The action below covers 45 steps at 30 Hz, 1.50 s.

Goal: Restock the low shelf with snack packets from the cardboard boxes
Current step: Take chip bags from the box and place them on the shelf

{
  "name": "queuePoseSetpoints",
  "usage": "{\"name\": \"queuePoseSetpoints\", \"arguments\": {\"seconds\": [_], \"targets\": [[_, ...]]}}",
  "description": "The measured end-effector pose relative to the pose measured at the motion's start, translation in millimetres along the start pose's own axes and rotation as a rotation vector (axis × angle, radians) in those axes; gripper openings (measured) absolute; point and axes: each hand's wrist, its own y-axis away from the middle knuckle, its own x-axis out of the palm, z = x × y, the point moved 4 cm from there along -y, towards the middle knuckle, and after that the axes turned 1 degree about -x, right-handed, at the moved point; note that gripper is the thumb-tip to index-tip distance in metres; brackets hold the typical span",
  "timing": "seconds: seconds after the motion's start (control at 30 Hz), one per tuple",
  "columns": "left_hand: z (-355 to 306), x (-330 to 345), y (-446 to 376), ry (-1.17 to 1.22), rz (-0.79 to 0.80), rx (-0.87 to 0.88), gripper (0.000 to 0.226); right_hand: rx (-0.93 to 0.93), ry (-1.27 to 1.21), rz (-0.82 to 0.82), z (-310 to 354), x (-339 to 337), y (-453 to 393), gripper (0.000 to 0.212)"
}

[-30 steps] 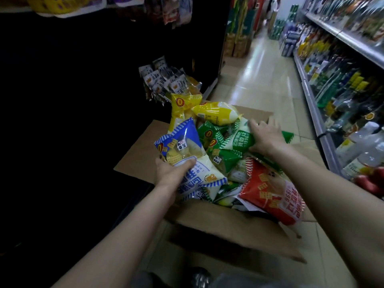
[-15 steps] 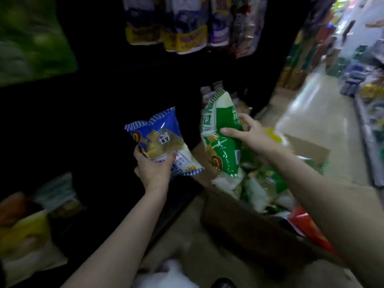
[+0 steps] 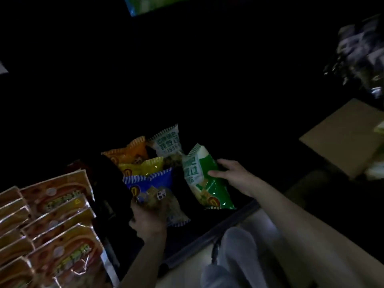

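**Both packets now at the low shelf**

Head view: compared with half a second back, the camera has swung down and left, off the aisle and onto the dark shelf. Both hands have carried their packets away from the box and down to shelf level.

Left hand (image 3: 148, 220), around 6 o'clock, fingers clenched round the lower end of the blue packet (image 3: 154, 193), which stands just in front of the yellow packet (image 3: 141, 167) and orange packet (image 3: 126, 152) already shelved.

Right hand (image 3: 232, 176), around 4 o'clock of centre, thumb and fingers grasping the green packet (image 3: 204, 178) by its right edge, tilted, top near the white packet (image 3: 167, 142) at the back. Whether either packet touches the shelf floor cannot be told; too dark.

Box (image 3: 342, 138) now out at 3 o'clock, well apart from the hands. Flat orange pouches (image 3: 56, 225) fill 8 o'clock. Knee (image 3: 234, 248) at 5 o'clock.

Judgement: transport step done, placing in hand; both packets look about ready to be let go into the row.
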Motion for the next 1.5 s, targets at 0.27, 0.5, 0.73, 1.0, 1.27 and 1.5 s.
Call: {"name": "queuePoseSetpoints", "arguments": {"seconds": [0.27, 0.5, 0.73, 1.0, 1.27, 1.5], "targets": [[33, 20, -2, -0.127, 0.017, -0.252, 0.093, 0.110, 0.227, -0.332, -51, 25, -52, 0.022], [19, 0, -1, -0.109, 0.014, 0.090, 0.104, 0.165, 0.723, -0.004, -65, 58, -56, 0.103], [-10, -9, -1, -0.621, 0.036, 1.026, 0.090, 0.048, 0.722, -0.125, -49, 47, -45, 0.097], [-8, -5, -22, -1.270, 0.312, 0.783, 0.099, -0.256, 0.433, -0.202, -18, 44, -26, 0.106], [-10, -6, -32, -1.251, 0.218, 0.666, 0.100, -0.256, 1.012, -0.175, -22, 90, -75, 0.081], [-9, -4, -39, -1.205, 0.218, 0.611, 0.098, -0.154, 0.811, -0.125, -22, 78, -86, 0.089]]}}
